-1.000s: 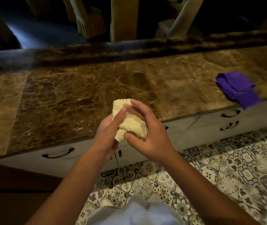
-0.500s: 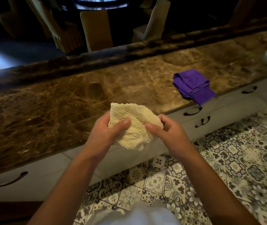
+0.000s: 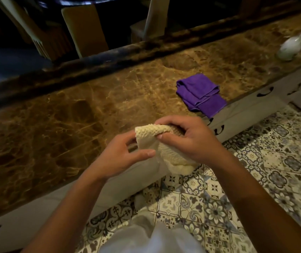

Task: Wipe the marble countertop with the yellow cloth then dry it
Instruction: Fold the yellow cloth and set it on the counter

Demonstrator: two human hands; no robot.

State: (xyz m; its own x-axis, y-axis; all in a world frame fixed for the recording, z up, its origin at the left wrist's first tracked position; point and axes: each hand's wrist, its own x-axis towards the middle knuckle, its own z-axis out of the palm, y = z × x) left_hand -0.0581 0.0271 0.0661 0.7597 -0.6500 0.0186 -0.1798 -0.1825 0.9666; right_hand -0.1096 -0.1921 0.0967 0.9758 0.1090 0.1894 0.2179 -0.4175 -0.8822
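We hold the yellow cloth [image 3: 166, 152] in both hands, just off the marble countertop [image 3: 63, 125].
Our right hand [image 3: 191, 139] grips its folded top, our left hand [image 3: 118, 157] pinches the edge beside it — a purple cloth [image 3: 200, 94] lies beyond the right hand.

— Any lettering, label or number to read here?
— None. The white object [image 3: 290, 47] at the far right end of the marble countertop [image 3: 54, 125] has a reddish patch on it, but it is too blurred to make out.
— And the cloths?
— The yellow cloth [image 3: 164, 152] and the purple cloth [image 3: 199, 90], near the countertop's front edge, show only weave and folds.
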